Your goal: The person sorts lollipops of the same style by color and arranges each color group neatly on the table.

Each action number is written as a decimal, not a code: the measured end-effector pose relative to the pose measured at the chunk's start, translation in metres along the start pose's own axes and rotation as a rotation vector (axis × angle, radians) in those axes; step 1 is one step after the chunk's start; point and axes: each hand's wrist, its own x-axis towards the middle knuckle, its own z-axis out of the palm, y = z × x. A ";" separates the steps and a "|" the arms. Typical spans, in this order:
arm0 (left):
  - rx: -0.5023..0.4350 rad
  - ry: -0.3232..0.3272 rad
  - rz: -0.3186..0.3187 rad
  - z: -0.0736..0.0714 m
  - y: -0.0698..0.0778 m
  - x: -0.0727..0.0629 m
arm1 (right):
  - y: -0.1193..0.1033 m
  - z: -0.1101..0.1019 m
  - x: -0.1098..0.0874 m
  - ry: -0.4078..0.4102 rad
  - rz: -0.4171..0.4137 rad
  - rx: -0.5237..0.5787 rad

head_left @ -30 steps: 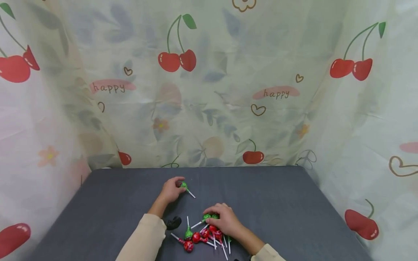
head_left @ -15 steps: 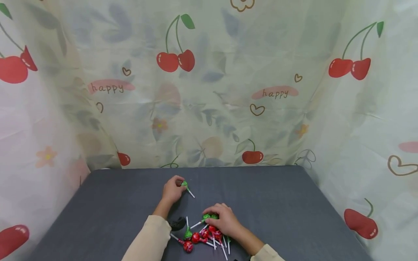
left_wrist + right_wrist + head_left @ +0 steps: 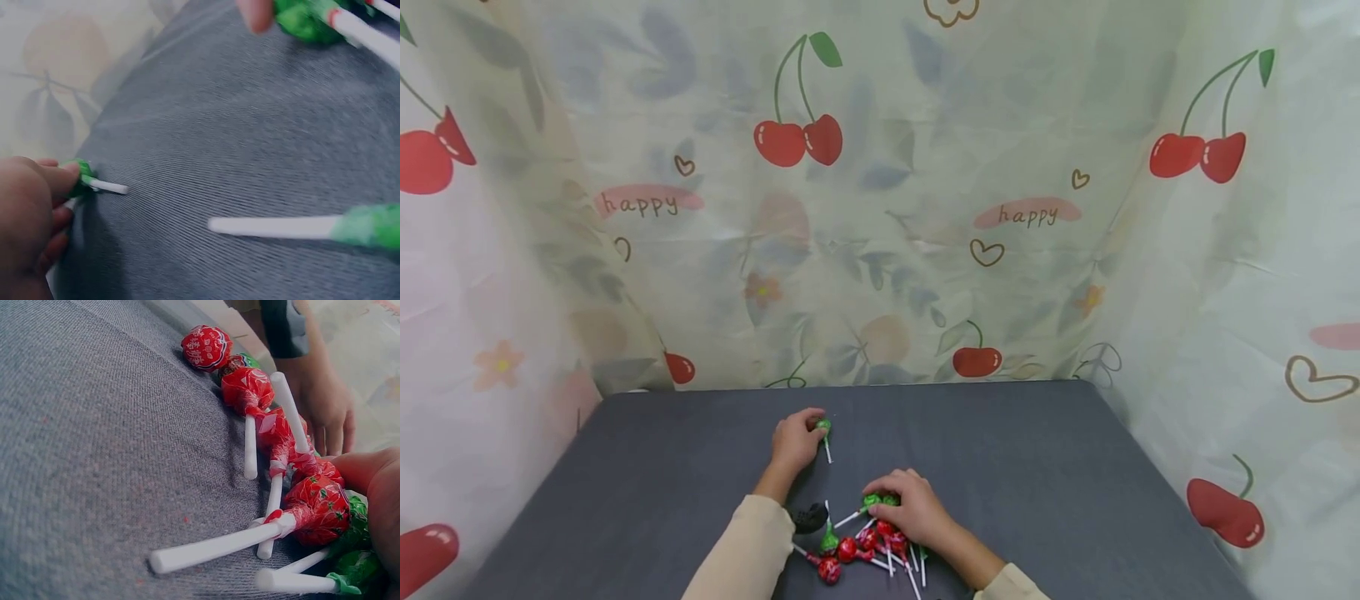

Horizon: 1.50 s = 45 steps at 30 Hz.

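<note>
Lollipop cluster [image 3: 868, 540] on table [image 3: 1037, 483], single lollipop [image 3: 824, 426] behind it; curtain [image 3: 880, 208] beyond

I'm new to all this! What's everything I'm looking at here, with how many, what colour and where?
Lone green lollipop: one, green wrapper, white stick, farther back than the pile
Red lollipops: at least five, red wrappers, white sticks, piled near the person
Green lollipops: at least three, green wrappers, white sticks, in and around the pile
Table: one, dark grey, under the lollipops
Cherry-print cloth: pieces uncountable, pale, behind the table and along both sides
Black band: one, black, around the left wrist
Sleeves: two, cream, on the forearms
Left hand: one, bare, pinching the lone green lollipop
Right hand: one, bare, at the pile; grip unclear
</note>
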 end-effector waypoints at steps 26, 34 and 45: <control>0.019 0.026 0.293 -0.003 -0.019 -0.016 | 0.001 0.003 0.000 0.013 -0.002 -0.011; 0.090 -0.001 0.318 -0.005 -0.018 -0.019 | -0.001 0.001 -0.001 0.026 -0.020 -0.016; 0.054 0.007 0.279 -0.002 -0.017 -0.013 | 0.000 0.001 -0.001 0.026 -0.031 -0.011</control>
